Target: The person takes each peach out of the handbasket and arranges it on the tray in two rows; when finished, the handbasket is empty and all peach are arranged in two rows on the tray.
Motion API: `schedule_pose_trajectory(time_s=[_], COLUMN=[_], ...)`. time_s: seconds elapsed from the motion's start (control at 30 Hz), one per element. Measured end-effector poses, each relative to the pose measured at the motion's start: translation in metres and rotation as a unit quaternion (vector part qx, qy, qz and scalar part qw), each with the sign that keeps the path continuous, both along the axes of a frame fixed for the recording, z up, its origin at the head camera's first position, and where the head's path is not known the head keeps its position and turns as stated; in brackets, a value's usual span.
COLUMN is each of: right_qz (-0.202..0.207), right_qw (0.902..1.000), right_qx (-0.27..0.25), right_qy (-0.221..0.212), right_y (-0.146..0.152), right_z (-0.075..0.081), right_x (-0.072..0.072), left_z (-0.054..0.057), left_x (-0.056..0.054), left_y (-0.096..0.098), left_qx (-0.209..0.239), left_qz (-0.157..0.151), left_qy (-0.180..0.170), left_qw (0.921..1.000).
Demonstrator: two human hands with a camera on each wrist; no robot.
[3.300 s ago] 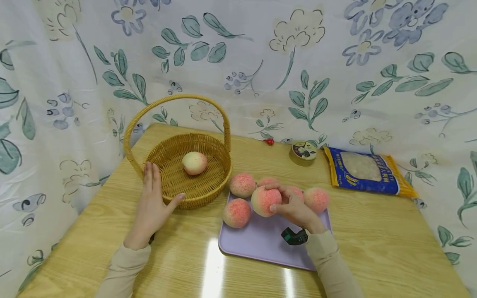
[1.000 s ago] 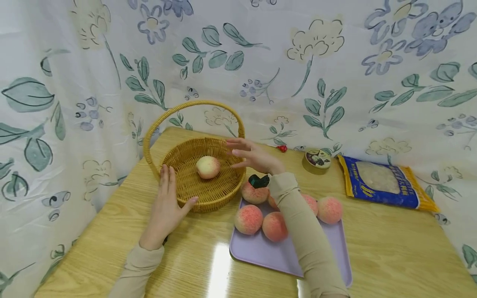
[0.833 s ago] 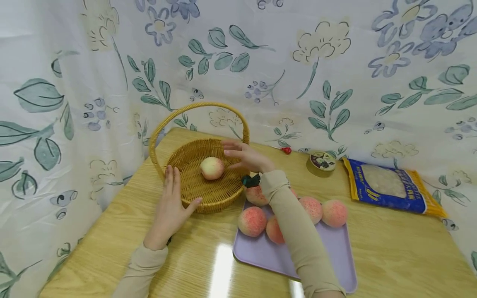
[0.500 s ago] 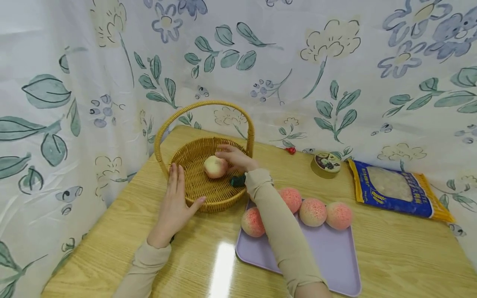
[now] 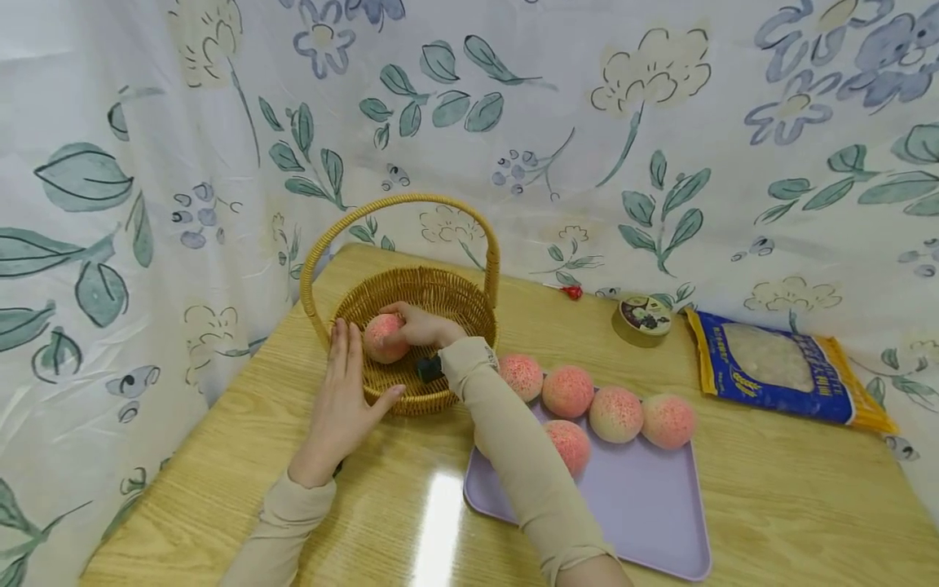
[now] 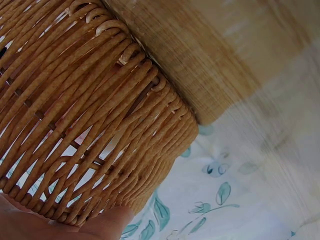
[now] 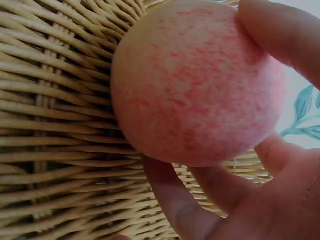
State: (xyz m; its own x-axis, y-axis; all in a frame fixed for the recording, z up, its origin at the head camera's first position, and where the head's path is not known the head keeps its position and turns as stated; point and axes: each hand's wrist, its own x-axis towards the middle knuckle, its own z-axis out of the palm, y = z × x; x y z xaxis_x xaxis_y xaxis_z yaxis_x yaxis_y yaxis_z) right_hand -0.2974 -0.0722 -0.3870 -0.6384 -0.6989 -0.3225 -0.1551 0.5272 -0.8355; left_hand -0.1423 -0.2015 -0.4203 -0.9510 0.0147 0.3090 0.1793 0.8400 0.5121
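In the head view my right hand [image 5: 421,328] is inside the wicker basket [image 5: 469,297], gripping a pink and cream peach [image 5: 385,338] near its left wall. Close up in the right wrist view, thumb and fingers curl round the peach [image 7: 195,85], which sits against the woven wall. My left hand [image 5: 345,408] rests at the basket's front left rim with straight fingers and the thumb spread along the front. The left wrist view shows the outer weave [image 6: 90,110] with part of the hand [image 6: 65,225] at the rim.
A lilac tray [image 5: 638,505] with several peaches [image 5: 616,414] lies right of the basket, partly under my right sleeve. Behind are a round tin [image 5: 641,319], a small red item [image 5: 572,292] and a blue and yellow packet [image 5: 788,371]. A floral curtain [image 5: 557,122] backs the table.
The right hand earlier held a peach over the tray, which then lay on the tray. It reached emptyhanded into the basket, took hold of the peach there and moved it left. The left hand stayed.
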Motion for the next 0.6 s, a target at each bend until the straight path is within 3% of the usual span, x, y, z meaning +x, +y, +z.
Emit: schedule_pose_trajectory(time_s=[0.23, 0.37, 0.5, 0.6], right_qz=[-0.008, -0.025, -0.066, -0.085], right_qw=[1.0000, 0.9993, 0.9915, 0.9759], right_qx=[-0.002, -0.028, -0.101, -0.170], right_qy=[0.001, 0.002, -0.049, -0.108], right_y=[-0.001, 0.001, 0.007, 0.014], right_z=[0.000, 0.001, 0.002, 0.005], right_x=[0.006, 0.005, 0.004, 0.003], left_z=[0.000, -0.001, -0.002, -0.002], left_x=[0.000, 0.000, 0.001, 0.001], left_y=[0.000, 0.000, 0.000, 0.000], left_qx=[0.000, -0.003, 0.002, 0.006], left_qz=[-0.001, -0.002, -0.004, -0.004], left_qy=[0.001, 0.005, 0.010, 0.010], left_qw=[1.0000, 1.0000, 0.9999, 0.9999])
